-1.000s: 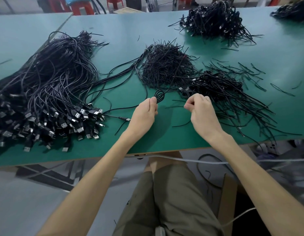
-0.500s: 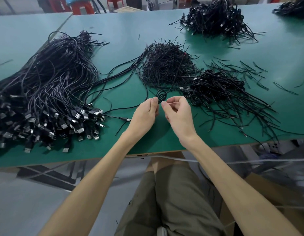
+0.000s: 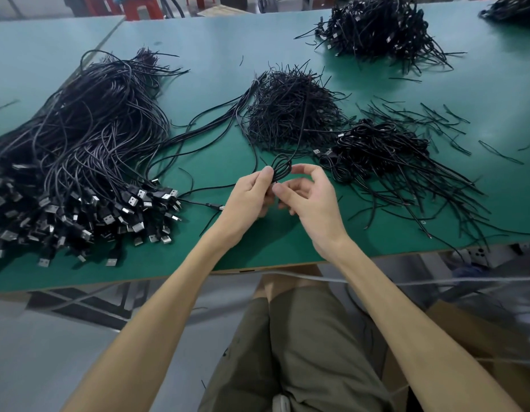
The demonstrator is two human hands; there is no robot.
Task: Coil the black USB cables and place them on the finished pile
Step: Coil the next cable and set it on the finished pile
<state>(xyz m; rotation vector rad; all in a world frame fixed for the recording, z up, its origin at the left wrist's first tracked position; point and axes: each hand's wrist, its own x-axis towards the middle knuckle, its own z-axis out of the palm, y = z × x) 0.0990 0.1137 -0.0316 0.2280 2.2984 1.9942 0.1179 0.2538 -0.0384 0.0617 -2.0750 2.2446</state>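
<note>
- A matte green table (image 3: 216, 46) with a thin pale edge fills the view, and a seam on the left joins it to a second green top
- Behind it stand red plastic stools (image 3: 141, 8); under the near edge are a grey floor (image 3: 34, 352) and a white cord (image 3: 436, 282)
- The person's olive shorts (image 3: 302, 352) show below the table
- On the left lies a heap of loose cables (image 3: 79, 129): long glossy black strands, with their metal-tipped USB plugs (image 3: 133, 203) bunched toward the near edge
- In the middle sits a bristly mound of short black ties (image 3: 290, 114)
- Just right of it is the finished pile (image 3: 379, 147) of looped bundles, with stray ties scattered around; another dark pile (image 3: 376, 28) lies farther back
- The left hand (image 3: 248, 197) pinches a small coil (image 3: 281, 171) of oval loops between thumb and fingers, above the table in front of the mound
- The right hand (image 3: 311, 200) has its thumb tip against the coil's lower end and its fingers arched apart; I cannot tell whether it grips anything
</note>
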